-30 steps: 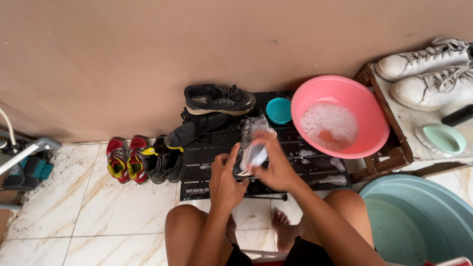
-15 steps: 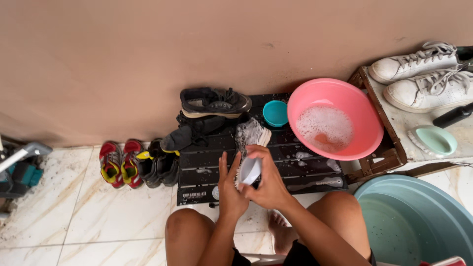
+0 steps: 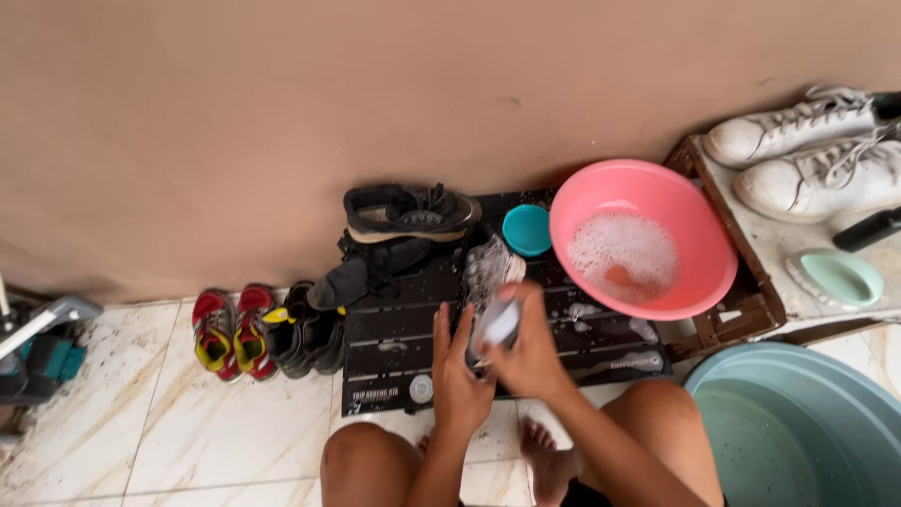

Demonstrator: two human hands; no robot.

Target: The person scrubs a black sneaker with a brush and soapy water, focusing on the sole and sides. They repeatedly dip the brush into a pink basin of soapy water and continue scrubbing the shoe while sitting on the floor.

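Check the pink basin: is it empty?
No, the pink basin holds white soapy foam across its bottom.

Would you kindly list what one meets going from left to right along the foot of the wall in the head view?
Pair of red and yellow sneakers → black shoes on the tiles → small teal bowl → pink plastic basin of soapy water → pale green soap dish.
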